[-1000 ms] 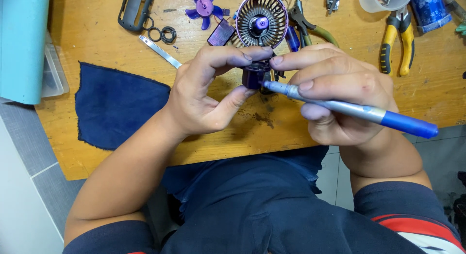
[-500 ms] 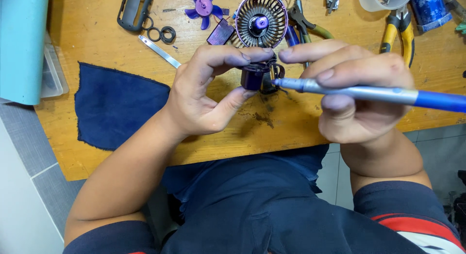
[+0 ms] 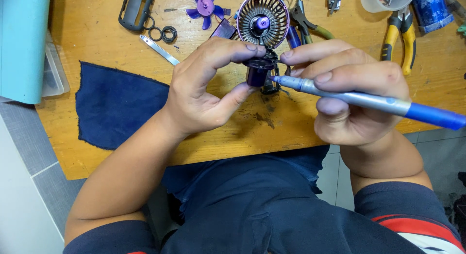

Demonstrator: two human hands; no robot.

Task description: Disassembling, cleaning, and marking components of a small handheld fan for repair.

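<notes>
Over a wooden workbench (image 3: 121,55), a person's two bare hands meet close together at chest height. Pinched between the thumb and forefinger of the left hand (image 3: 204,94) is a small dark purple cylindrical part (image 3: 256,73), held up off the bench so its side faces the other hand. Curled around a blue-handled screwdriver (image 3: 369,102), the right hand (image 3: 354,98) grips it like a pen, thumb on top, with the silver tip touching the part's side, seemingly to steady fine work. Just beyond the fingertips stands a round fan grille (image 3: 262,20) with a purple hub. Farther out from the left hand lie a purple fan blade (image 3: 206,6), black rubber rings (image 3: 165,33) and a dark grey casing (image 3: 136,9). Under the left wrist spreads a navy cloth (image 3: 116,106). Beyond the right hand rest yellow-handled pliers (image 3: 401,38).
</notes>
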